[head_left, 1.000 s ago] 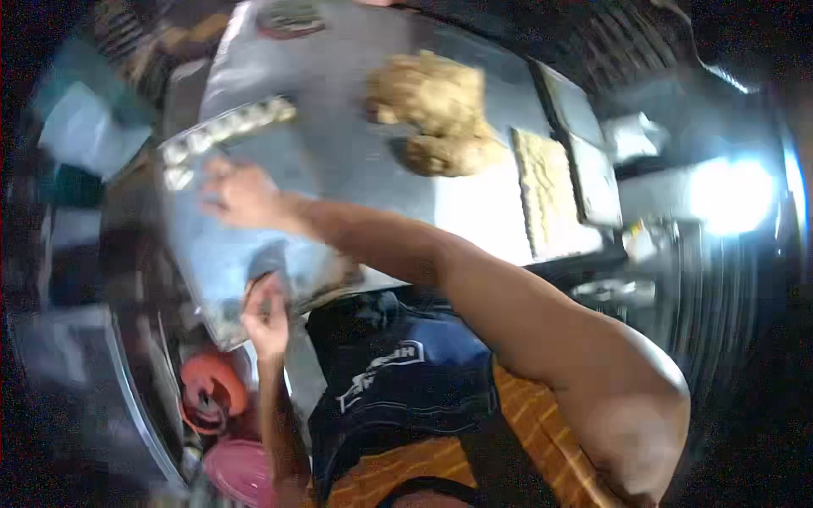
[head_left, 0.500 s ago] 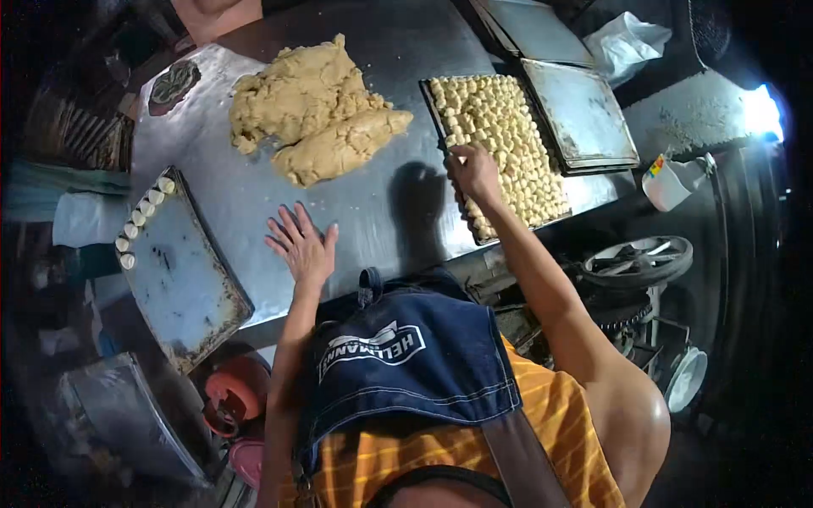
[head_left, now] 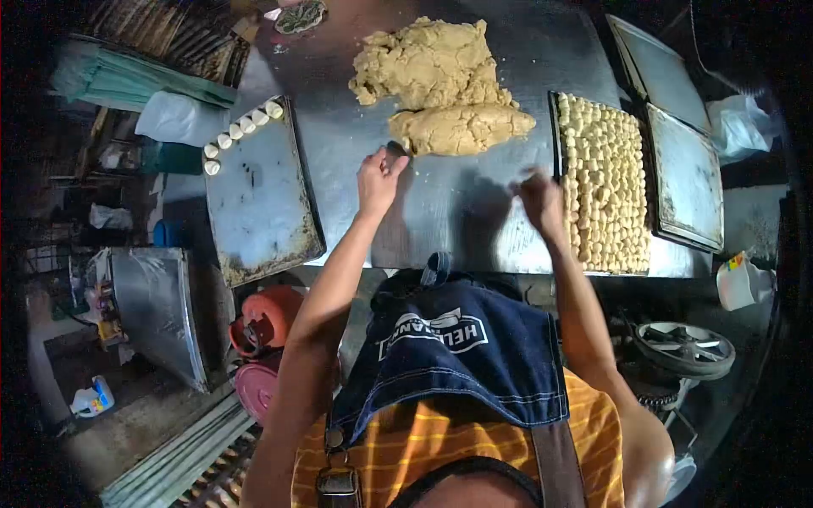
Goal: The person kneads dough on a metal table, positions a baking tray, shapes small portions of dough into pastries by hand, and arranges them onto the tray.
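A large lump of yellowish dough (head_left: 423, 63) lies on the metal table, with a thick dough roll (head_left: 461, 129) along its near side. At the left end of that roll is my left hand (head_left: 378, 182), its thumb apart from its fingers and nothing plainly held. A small dark patch shows by its fingertips; I cannot tell whether it is shadow. My right hand (head_left: 540, 205) is over the table, just left of a tray packed with small dough pieces (head_left: 603, 182). Motion blurs its fingers. On the left, a baking tray (head_left: 258, 199) carries a row of several pale dough pieces (head_left: 241, 129).
Stacked baking trays (head_left: 684, 178) lie beyond the filled tray on the right. Below the table's front edge are a wheel (head_left: 684, 350) on the right and an orange gas cylinder (head_left: 275, 313) on the left. A white plastic bag (head_left: 182, 118) is at the left.
My right hand has left the filled tray and moved left over the table. My left hand, earlier spread flat above the table, has reached up to the dough roll. The view has turned left.
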{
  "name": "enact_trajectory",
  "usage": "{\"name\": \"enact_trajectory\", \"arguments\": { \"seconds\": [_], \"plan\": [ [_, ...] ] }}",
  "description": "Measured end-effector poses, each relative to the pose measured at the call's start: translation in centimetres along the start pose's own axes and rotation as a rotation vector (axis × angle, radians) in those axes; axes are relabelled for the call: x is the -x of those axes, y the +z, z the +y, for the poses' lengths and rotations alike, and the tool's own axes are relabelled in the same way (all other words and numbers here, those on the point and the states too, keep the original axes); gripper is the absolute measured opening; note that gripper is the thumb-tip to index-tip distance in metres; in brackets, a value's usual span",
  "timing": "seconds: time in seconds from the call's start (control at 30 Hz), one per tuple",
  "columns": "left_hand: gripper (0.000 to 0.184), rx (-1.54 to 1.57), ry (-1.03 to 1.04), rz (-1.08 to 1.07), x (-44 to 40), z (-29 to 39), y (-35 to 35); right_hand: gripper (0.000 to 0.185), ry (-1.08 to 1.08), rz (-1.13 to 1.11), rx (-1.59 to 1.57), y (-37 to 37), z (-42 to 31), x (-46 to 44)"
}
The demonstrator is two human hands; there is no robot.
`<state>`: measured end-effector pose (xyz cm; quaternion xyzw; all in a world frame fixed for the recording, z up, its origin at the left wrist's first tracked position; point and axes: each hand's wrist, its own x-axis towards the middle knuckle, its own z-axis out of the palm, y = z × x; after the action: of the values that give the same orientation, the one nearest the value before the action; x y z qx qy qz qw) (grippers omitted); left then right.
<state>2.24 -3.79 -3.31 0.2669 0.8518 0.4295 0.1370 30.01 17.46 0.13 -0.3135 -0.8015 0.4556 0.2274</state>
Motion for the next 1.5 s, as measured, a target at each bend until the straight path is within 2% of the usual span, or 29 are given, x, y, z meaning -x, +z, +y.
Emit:
{"name": "enact_trajectory", "arguments": {
  "seconds": [0.07,0.1,0.23,0.27,0.4,0.57,0.73,0.8,0.83,0.9,0.97,1.0,1.1,1.23,1.27,1.4,1.5],
  "plan": [
    [0.055,-0.013,0.097,0.048,-0.9,1.5,0.8,0.030,0.227,-0.153,0.284,2.9,1.1,1.9],
    [0.055,-0.002,0.099,0.038,-1.5,1.4,1.1,0.030,0.235,-0.147,0.294,3.7,1.0,1.7],
    [0.054,-0.156,0.275,0.063,-3.4,1.3,2.2,0.058,0.251,-0.013,0.741,5.4,1.1,0.8],
    [0.054,-0.145,0.286,0.049,-3.8,1.4,2.4,0.058,0.265,0.000,0.749,5.8,1.5,0.1],
    [0.030,-0.096,0.359,0.022,-4.4,0.4,1.8,0.078,0.245,0.282,0.716,9.5,3.8,-3.5],
    [0.024,0.013,0.210,-0.040,-2.0,3.9,1.3,0.086,0.177,0.259,1.008,11.2,3.8,-3.0],
    [0.031,-0.260,0.288,0.025,-2.7,2.3,3.5,0.092,0.000,0.137,0.857,10.8,5.1,-3.2],
    [0.030,-0.225,0.254,0.007,-2.9,0.9,3.3,0.069,-0.165,0.090,0.864,9.5,5.1,-2.1],
    [0.029,-0.184,0.246,-0.017,-3.5,0.4,2.8,0.069,-0.192,0.070,0.847,8.2,5.3,-1.5],
    [0.027,-0.096,0.244,-0.071,-3.9,-0.3,1.6,0.045,-0.447,-0.247,0.739,5.1,5.6,0.3],
    [0.025,-0.120,0.238,-0.027,-3.1,-0.7,0.7,0.020,-0.460,-0.346,0.702,2.8,3.0,1.7],
    [0.023,-0.134,0.236,-0.009,-2.4,-0.9,0.3,0.020,-0.464,-0.346,0.695,2.4,2.6,1.5],
    [0.019,-0.166,0.235,-0.003,-1.4,-1.1,0.2,0.013,-0.363,-0.259,0.604,2.2,3.0,1.7],
    [0.021,-0.418,0.355,0.176,-2.0,1.1,3.7,0.019,0.224,-0.237,0.158,2.8,4.5,0.5],
    [0.021,-0.405,0.353,0.167,-2.4,0.7,3.4,0.019,0.234,-0.234,0.170,3.2,3.8,0.4],
    [0.030,-0.311,0.451,-0.163,-5.2,-1.9,0.8,0.028,0.584,0.018,-0.658,6.1,-0.6,0.9],
    [0.031,-0.272,0.585,-0.133,-3.3,-2.5,-1.6,0.031,0.675,0.014,-0.722,7.2,-3.0,1.9]
  ]
}}
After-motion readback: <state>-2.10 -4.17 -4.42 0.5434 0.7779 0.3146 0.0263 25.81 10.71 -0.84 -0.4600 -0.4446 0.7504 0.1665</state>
